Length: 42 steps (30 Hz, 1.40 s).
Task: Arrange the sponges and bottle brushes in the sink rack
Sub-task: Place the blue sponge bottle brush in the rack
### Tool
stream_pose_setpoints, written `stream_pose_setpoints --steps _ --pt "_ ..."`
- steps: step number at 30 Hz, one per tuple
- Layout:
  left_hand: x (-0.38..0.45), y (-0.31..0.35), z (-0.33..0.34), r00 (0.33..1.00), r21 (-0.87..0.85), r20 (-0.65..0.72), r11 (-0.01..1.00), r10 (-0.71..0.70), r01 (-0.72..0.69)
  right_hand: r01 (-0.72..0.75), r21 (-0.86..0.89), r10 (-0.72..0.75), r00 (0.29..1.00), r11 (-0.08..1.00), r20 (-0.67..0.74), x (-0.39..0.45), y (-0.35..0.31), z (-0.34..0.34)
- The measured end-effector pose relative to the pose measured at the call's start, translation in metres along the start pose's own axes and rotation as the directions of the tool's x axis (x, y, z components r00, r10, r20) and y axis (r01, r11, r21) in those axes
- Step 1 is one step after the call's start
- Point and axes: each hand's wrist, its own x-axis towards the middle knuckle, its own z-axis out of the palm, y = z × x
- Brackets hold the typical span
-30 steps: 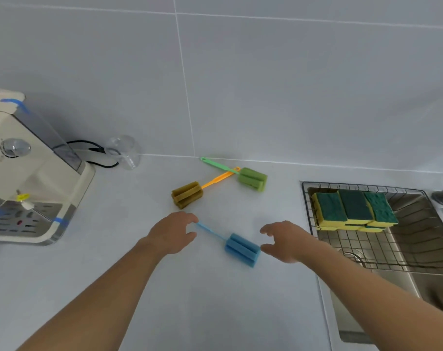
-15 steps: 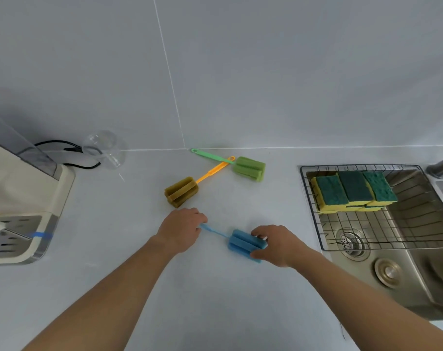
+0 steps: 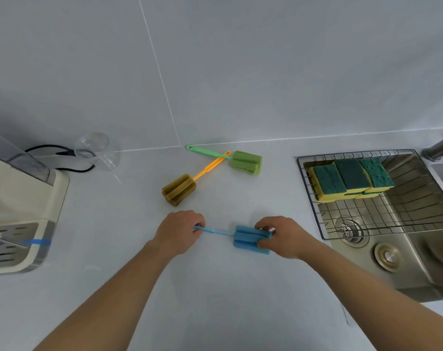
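- The left hand [image 3: 178,231] pinches the handle end of the blue bottle brush [image 3: 248,239], and the right hand [image 3: 282,236] grips its foam head, low over the table [image 3: 215,287].
- The olive brush [image 3: 178,190] and the green brush [image 3: 245,162] lie on the table near the wall, handles crossing.
- Sponges [image 3: 352,178] sit stacked in the sink rack [image 3: 314,214].

faucet [image 3: 441,149] cut off (right edge), appliance [image 3: 17,214] cropped left
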Motion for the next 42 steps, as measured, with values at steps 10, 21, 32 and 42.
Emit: stream_pose_setpoints --steps 10,21,32,42 --pt "-0.021 0.037 -0.007 0.994 -0.17 -0.108 0.984 0.034 -0.053 0.053 0.215 -0.017 0.986 0.975 -0.164 -0.04 0.017 -0.032" --pt "-0.02 0.096 -0.003 0.984 -0.411 -0.174 0.906 0.032 -0.102 0.091 0.438 0.063 0.944 0.894 -0.325 -0.082 0.056 -0.075" --pt "-0.004 0.162 0.003 0.968 -0.712 -0.088 0.694 -0.236 0.104 0.141 0.597 0.121 0.918 0.79 -0.377 -0.113 0.13 -0.124" --pt "0.024 0.242 0.015 0.961 -0.769 -0.004 0.615 -0.276 0.173 0.106 0.682 0.129 0.95 0.723 -0.284 -0.123 0.219 -0.168"
